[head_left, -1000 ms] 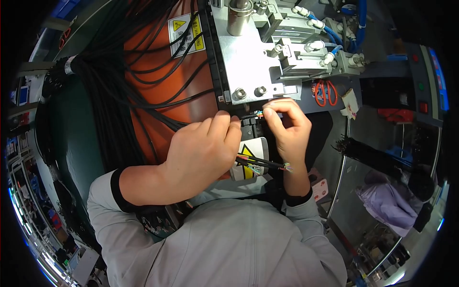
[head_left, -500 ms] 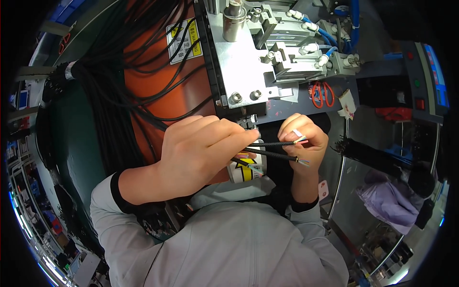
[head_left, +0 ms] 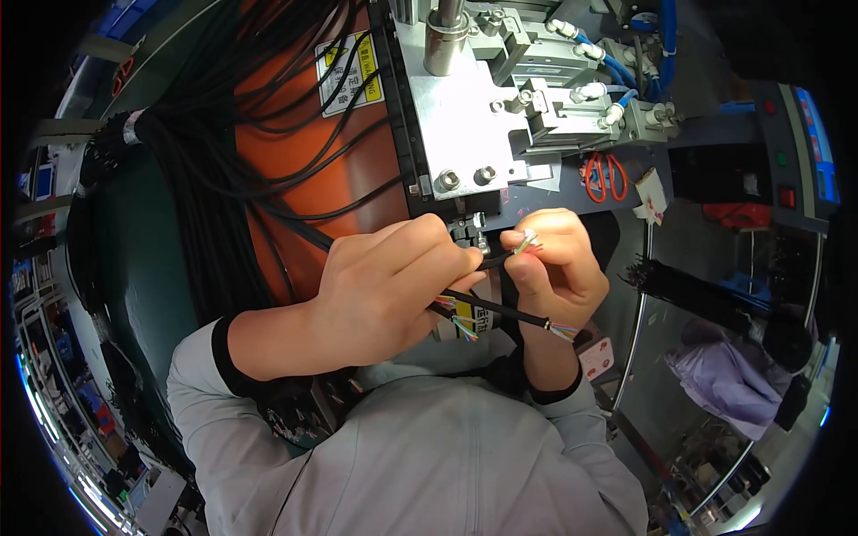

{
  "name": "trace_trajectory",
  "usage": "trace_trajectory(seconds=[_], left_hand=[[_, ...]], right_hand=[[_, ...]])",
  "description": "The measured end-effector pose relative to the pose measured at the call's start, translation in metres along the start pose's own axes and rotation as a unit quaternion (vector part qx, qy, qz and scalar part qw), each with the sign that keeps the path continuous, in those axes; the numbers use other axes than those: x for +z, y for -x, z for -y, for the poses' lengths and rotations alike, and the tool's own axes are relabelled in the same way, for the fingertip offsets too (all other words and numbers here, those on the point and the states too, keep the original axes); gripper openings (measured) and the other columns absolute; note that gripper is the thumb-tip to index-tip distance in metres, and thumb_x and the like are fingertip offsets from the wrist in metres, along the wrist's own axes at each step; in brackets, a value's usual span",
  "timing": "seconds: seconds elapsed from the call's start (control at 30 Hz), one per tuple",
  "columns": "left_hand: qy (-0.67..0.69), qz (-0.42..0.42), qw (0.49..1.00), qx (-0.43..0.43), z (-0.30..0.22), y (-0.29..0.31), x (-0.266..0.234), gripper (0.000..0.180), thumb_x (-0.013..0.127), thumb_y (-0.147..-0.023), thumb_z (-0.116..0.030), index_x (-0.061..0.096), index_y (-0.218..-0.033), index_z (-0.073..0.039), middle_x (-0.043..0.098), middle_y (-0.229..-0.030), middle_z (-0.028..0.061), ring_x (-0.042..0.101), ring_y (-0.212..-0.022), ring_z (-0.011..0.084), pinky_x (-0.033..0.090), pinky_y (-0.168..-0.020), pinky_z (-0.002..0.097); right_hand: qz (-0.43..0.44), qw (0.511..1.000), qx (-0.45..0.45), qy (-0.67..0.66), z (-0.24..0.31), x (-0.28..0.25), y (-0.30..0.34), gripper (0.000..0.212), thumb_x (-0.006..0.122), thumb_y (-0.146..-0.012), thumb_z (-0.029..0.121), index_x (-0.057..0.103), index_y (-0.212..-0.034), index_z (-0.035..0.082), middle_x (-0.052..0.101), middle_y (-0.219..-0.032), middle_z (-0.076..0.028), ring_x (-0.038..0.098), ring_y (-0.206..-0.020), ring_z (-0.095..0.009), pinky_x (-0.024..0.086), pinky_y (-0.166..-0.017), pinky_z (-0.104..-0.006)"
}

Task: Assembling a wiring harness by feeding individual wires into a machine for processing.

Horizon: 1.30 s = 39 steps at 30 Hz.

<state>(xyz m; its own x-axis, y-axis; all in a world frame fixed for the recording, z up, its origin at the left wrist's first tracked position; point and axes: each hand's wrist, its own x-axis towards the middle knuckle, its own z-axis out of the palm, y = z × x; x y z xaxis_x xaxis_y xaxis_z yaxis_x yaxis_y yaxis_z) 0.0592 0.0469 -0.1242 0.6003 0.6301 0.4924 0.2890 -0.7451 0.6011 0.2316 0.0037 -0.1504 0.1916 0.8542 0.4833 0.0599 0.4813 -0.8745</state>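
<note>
My left hand (head_left: 380,290) is closed round several black braided cables (head_left: 500,309). Their stripped ends fan out in thin coloured wires, one bundle (head_left: 563,331) below my right hand and another (head_left: 465,330) beneath my left fingers. My right hand (head_left: 563,268) pinches the end of one cable, its fingers curled. Pale and pinkish wire tips (head_left: 529,242) stick out between its thumb and forefinger. Just beyond the hands sits a small dark metal fixture (head_left: 468,232). A white part with a yellow label (head_left: 456,322) shows partly behind the cables.
A metal machine plate (head_left: 456,116) with bolts and pneumatic cylinders (head_left: 572,116) stands ahead. Red-handled scissors (head_left: 605,177) lie right of it. A large bundle of black cables (head_left: 192,196) spreads at the left over an orange surface (head_left: 295,161). A control panel (head_left: 786,152) is far right.
My right hand has moved left and now pinches the end of one cable, whose wires stood free before. My left hand has shifted slightly right, and the lower wire ends hang differently.
</note>
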Motion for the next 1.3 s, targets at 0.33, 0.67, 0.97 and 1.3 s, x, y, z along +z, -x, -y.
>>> trace_trajectory(seconds=[0.33, 0.67, 0.97, 1.3], left_hand=[[-0.048, 0.094, 0.994, -0.026, -0.004, -0.002, -0.010, 0.018, 0.070, -0.065, -0.004, 0.063, -0.082, -0.003, 0.051, -0.069, 0.0040, 0.049, -0.053, 0.0168, 0.036, -0.042, 0.0278], [-0.122, 0.027, 0.990, 0.063, 0.009, 0.006, 0.005, 0.030, 0.064, -0.061, -0.006, 0.066, -0.091, -0.004, 0.055, -0.075, 0.0014, 0.050, -0.053, 0.0128, 0.038, -0.042, 0.0234], [-0.205, 0.015, 0.973, 0.108, 0.013, 0.009, 0.006, 0.021, 0.064, -0.067, -0.009, 0.062, -0.087, -0.010, 0.044, -0.074, -0.0035, 0.045, -0.058, 0.0066, 0.028, -0.040, 0.0213], [-0.213, 0.002, 0.968, 0.132, 0.011, 0.015, 0.008, 0.031, 0.063, -0.063, -0.008, 0.068, -0.094, -0.006, 0.054, -0.078, 0.0003, 0.045, -0.053, 0.0085, 0.032, -0.040, 0.0214]], right_hand=[[0.001, 0.986, 0.005, 0.164, 0.009, 0.002, 0.002, 0.015, 0.073, -0.070, -0.002, 0.059, -0.075, -0.001, 0.061, -0.078, -0.009, 0.056, -0.072, -0.015, 0.044, -0.064, -0.0264], [0.052, 0.919, 0.357, -0.160, 0.004, -0.022, -0.002, 0.018, 0.073, -0.068, -0.005, 0.056, -0.072, 0.000, 0.058, -0.073, -0.006, 0.054, -0.070, -0.013, 0.044, -0.064, -0.0269], [0.052, 0.987, 0.123, 0.088, -0.002, -0.012, 0.007, 0.015, 0.072, -0.069, -0.004, 0.058, -0.074, 0.000, 0.059, -0.079, -0.007, 0.053, -0.069, -0.011, 0.043, -0.063, -0.0247], [0.078, 0.927, 0.352, -0.106, -0.001, -0.021, 0.001, 0.009, 0.068, -0.075, -0.001, 0.059, -0.075, -0.001, 0.059, -0.080, -0.005, 0.053, -0.069, -0.010, 0.042, -0.065, -0.0229]])
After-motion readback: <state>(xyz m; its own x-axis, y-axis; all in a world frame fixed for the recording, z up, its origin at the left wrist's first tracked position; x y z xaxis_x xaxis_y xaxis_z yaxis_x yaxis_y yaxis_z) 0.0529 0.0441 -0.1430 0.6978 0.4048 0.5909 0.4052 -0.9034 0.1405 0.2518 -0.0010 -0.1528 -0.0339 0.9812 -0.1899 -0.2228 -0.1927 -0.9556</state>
